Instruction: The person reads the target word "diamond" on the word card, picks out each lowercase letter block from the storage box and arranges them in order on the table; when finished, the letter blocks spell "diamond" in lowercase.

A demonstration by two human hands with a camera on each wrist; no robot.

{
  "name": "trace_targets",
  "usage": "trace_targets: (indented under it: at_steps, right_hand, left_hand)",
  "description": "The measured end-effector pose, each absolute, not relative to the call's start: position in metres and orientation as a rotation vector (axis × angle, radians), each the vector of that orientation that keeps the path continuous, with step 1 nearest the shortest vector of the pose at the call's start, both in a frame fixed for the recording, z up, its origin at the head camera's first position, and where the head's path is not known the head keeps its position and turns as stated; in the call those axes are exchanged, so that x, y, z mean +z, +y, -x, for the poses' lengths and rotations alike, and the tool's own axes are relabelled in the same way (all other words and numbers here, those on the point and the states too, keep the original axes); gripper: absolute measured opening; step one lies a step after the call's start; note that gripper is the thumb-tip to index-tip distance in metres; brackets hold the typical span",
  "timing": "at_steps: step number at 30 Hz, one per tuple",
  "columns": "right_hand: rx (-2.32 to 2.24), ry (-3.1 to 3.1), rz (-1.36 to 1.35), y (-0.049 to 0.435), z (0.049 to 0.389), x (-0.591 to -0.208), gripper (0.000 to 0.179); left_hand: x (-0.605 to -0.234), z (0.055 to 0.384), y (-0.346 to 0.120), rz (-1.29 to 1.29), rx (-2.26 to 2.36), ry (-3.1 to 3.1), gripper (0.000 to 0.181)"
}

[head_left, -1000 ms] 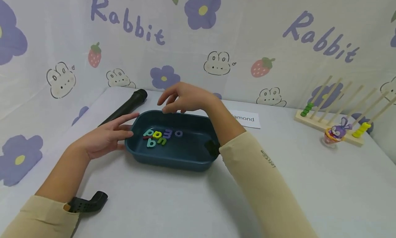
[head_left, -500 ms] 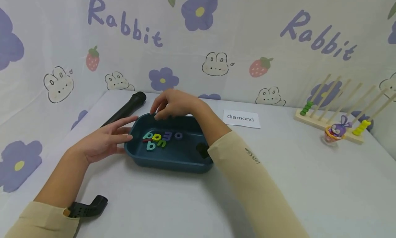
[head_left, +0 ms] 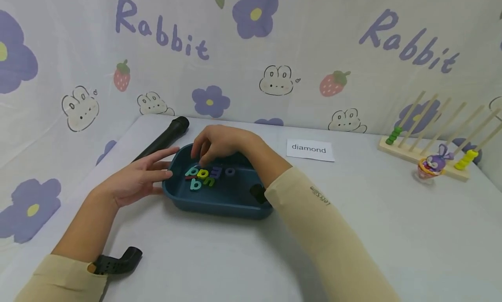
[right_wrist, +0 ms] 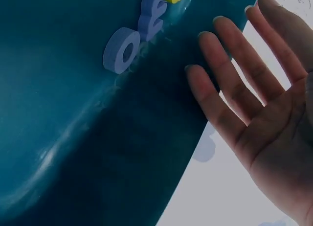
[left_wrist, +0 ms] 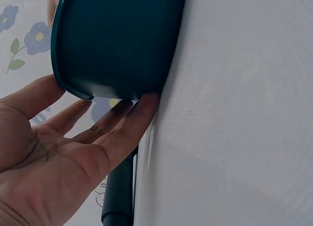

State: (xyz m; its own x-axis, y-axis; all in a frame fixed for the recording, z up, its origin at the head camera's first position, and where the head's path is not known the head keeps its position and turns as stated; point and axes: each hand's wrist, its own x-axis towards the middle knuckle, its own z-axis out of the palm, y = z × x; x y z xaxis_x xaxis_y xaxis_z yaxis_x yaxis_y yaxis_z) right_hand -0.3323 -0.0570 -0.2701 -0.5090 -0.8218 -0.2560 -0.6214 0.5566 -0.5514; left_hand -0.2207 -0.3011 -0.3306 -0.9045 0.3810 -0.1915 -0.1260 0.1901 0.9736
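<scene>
A dark teal tub (head_left: 221, 209) stands on the white table, with several small letters at its left end. Among these are a yellow letter (head_left: 199, 175), a green n (head_left: 209, 181), a pale teal letter (head_left: 192, 188), a purple m (right_wrist: 145, 16) and a purple o (right_wrist: 110, 52). My left hand (head_left: 135, 180) touches the tub's left end with spread fingers, thumb near the rim. Inside the far rim, my right hand (head_left: 221, 140) reaches down with loosely bent fingers (right_wrist: 210, 96). Its fingertips are close over the yellow letter; nothing shows between them.
Behind the tub's left end lies a dark microphone-shaped cylinder (head_left: 164, 138). A card reading "diamond" (head_left: 310, 150) lies at the back. To the right stand a wooden peg rack (head_left: 412, 154) with green and yellow beads and a purple rabbit figure (head_left: 433, 163). A printed curtain hangs behind.
My right hand has come down and a little left, from above the far rim to inside the tub over the letters. The left hand stays at the tub's left end.
</scene>
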Motion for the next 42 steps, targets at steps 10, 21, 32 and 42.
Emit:
trace_targets:
  at_steps: [10,21,32,42]
  right_hand:
    - [-0.406,2.178,1.129,-0.072,0.322,-0.278,0.031]
    - [-0.267,2.157,1.144,-0.081,0.315,-0.284,0.039]
    - [-0.113,2.230,1.171,-0.084,0.306,-0.286,0.037]
    - [-0.042,2.267,1.138,-0.089,0.301,-0.289,0.028]
  left_hand:
    - [-0.330,0.218,-0.299,-0.239,1.776,2.073,0.073]
    - [-0.331,0.219,-0.300,-0.228,1.765,2.081,0.070]
    - [-0.330,0.221,-0.298,-0.262,1.770,2.087,0.069]
    - [-0.331,0.220,-0.299,-0.263,1.773,2.070,0.070]
